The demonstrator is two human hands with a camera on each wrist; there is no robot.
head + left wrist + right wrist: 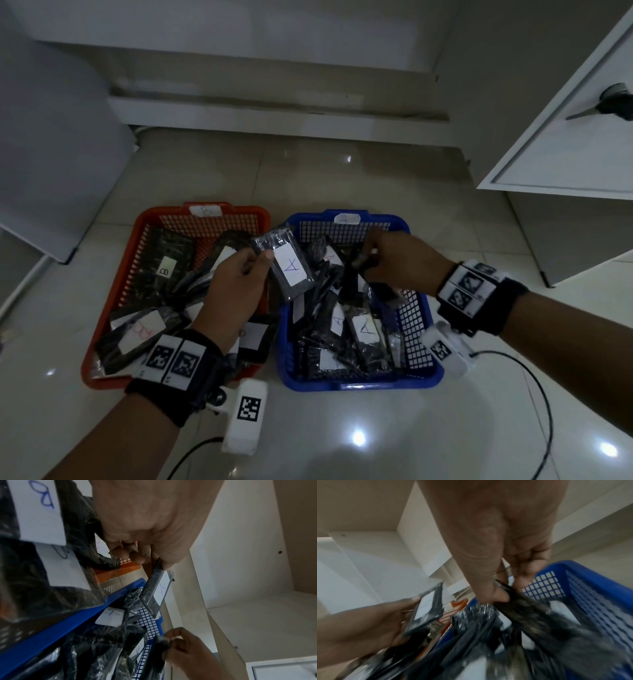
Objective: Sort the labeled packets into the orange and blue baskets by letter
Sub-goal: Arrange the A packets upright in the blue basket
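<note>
While both baskets sit side by side on the glossy tile floor [342, 428], the person's got both hands busy over them. Orange basket [144, 219] is on their left with a "B" tag on its far rim, blue basket [424, 370] on their right with an "A" tag, and the two are nearly touching. Both are piled with dark plastic-wrapped packets, each with a white paper label.

Left hand [236, 284] is pinching a packet marked A [287, 267] by one end, thumb on top and fingers underneath. It's held up in the air right over the gap between the baskets, leaning toward the blue one, label facing up. From the left wrist view you can see that same packet [159, 589] hanging above the blue rim.

Right hand [400, 260] is down in the far part of the blue basket, fingers curled round a dark packet [530, 609] and gripping its top edge. Can't read that one's label, too blurry.

Other A packets [364, 329] lie in the blue basket, and a B packet [166, 270] lies in the orange one. White cabinet door [565, 137] hangs open at the right.
</note>
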